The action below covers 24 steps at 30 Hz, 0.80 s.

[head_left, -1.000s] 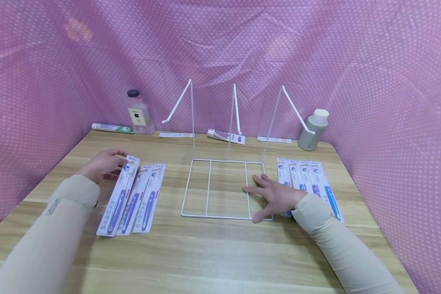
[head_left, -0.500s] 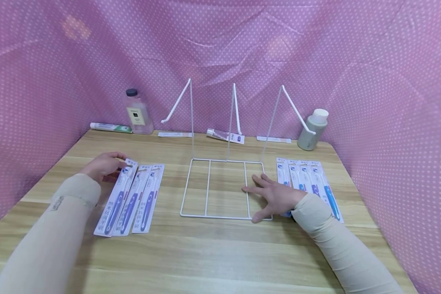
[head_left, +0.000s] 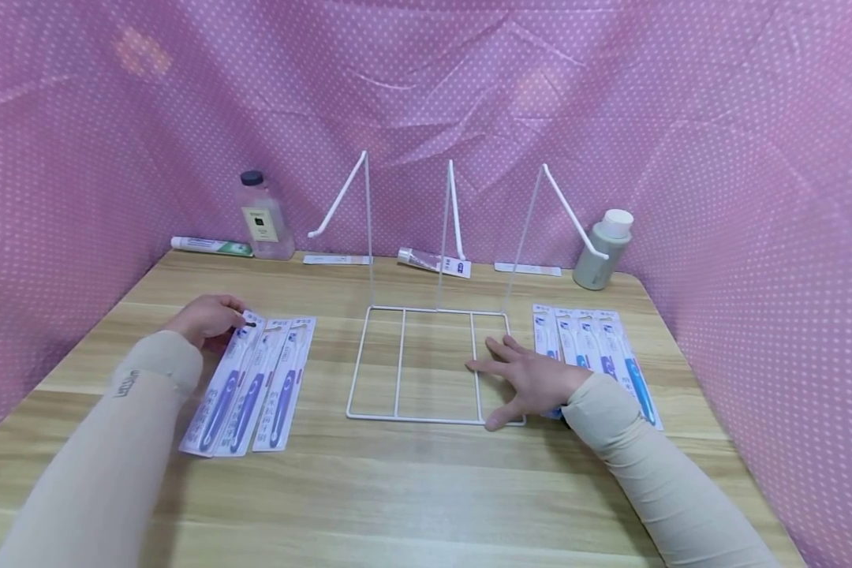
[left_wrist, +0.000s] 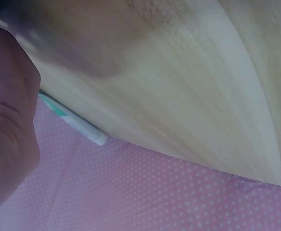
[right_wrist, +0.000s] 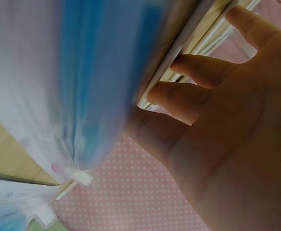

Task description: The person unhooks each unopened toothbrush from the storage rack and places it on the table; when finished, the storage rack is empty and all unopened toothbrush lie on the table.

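Observation:
At the left of the table my left hand (head_left: pixel 209 319) has its fingers at the top end of a packaged toothbrush (head_left: pixel 223 390) with a purple handle, pinching its edge. In the left wrist view the curled fingers (left_wrist: pixel 10 72) show, but the pack is out of sight. Two more purple packaged toothbrushes (head_left: pixel 252 394) lie beside it in a row. My right hand (head_left: pixel 528 379) rests with spread fingers on the right side of the base of a white wire rack (head_left: pixel 401 363). To its right lie several packaged toothbrushes (head_left: pixel 632 371), blue and purple, partly behind my wrist.
Three hooked arms (head_left: pixel 454 209) rise from the rack's back. Along the rear edge stand a black-capped bottle (head_left: pixel 266 225) and a white-capped bottle (head_left: pixel 603 248), with toothpaste tubes (head_left: pixel 213 246) and flat boxes (head_left: pixel 337 259) between and beside them. Pink dotted cloth (head_left: pixel 426 79) surrounds the table.
The leftmost toothbrush pack has come down and shifted slightly left, now lying level with its neighbours. My left hand has moved with its top end. My right hand has stayed on the rack.

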{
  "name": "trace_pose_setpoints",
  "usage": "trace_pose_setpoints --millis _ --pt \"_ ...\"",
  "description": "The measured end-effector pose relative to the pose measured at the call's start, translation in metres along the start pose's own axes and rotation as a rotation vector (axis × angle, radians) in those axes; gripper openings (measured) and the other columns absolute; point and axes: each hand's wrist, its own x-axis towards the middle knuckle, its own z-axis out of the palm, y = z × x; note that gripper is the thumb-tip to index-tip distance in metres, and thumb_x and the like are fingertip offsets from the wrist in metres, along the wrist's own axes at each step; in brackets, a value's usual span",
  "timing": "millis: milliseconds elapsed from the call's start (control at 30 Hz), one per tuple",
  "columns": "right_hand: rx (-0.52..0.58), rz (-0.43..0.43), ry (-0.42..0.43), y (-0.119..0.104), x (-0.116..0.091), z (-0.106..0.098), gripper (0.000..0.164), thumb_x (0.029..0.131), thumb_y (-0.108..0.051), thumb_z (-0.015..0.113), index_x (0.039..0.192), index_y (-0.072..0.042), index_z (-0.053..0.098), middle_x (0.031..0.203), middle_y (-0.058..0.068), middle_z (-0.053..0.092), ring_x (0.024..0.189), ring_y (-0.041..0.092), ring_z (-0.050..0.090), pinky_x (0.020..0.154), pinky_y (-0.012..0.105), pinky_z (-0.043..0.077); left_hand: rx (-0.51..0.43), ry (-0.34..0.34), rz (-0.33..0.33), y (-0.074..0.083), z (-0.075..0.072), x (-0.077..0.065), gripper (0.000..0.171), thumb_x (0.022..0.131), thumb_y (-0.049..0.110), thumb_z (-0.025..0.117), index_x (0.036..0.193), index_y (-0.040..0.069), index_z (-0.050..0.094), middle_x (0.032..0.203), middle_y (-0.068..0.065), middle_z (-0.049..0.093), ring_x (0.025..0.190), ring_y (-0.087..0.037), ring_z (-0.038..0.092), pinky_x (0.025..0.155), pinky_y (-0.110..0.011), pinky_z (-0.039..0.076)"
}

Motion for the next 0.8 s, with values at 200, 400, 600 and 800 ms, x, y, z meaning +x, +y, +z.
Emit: trace_pose_setpoints --millis 200,400,600,800 --pt "-0.002 -0.006 0.004 -0.0009 0.0002 -0.0004 0.101 0.08 -0.07 0.081 0.165 -0.034 0.039 0.179 0.017 0.011 0.163 0.048 0.005 0.122 0.074 0.026 0.068 0.055 0.045 -0.0022 0.0027 0.0018 0.036 0.097 0.001 0.053 0.131 -0.013 0.052 0.086 -0.008 0.063 0.07 -0.015 0.059 0.063 -0.03 0.054" --pt "0.005 0.005 -0.005 -0.0027 -0.0005 -0.0008 0.101 0.08 -0.069 0.082 0.165 -0.034 0.039 0.179 0.017 0.011 0.163 0.048 0.005 0.122 0.075 0.025 0.115 0.087 0.02 -0.0069 0.0067 0.0047 0.03 0.098 0.003 0.055 0.124 -0.01 0.057 0.087 -0.01 0.061 0.071 -0.017 0.058 0.062 -0.031 0.053" --pt "0.009 -0.004 -0.004 -0.0022 0.0018 -0.0005 0.101 0.081 -0.069 0.081 0.165 -0.034 0.039 0.179 0.017 0.011 0.164 0.048 0.005 0.123 0.074 0.024 0.099 0.062 -0.007 -0.0099 0.0056 0.0049 0.033 0.1 0.004 0.054 0.129 -0.011 0.055 0.085 -0.009 0.062 0.072 -0.017 0.059 0.062 -0.031 0.055" --pt "0.009 0.002 -0.009 -0.0022 0.0013 -0.0013 0.101 0.08 -0.07 0.081 0.165 -0.035 0.039 0.179 0.017 0.01 0.164 0.047 0.004 0.124 0.073 0.024 0.196 0.119 0.011 -0.0068 0.0063 0.0041 0.032 0.097 0.008 0.058 0.124 -0.01 0.062 0.088 -0.011 0.066 0.076 -0.018 0.061 0.064 -0.03 0.056"
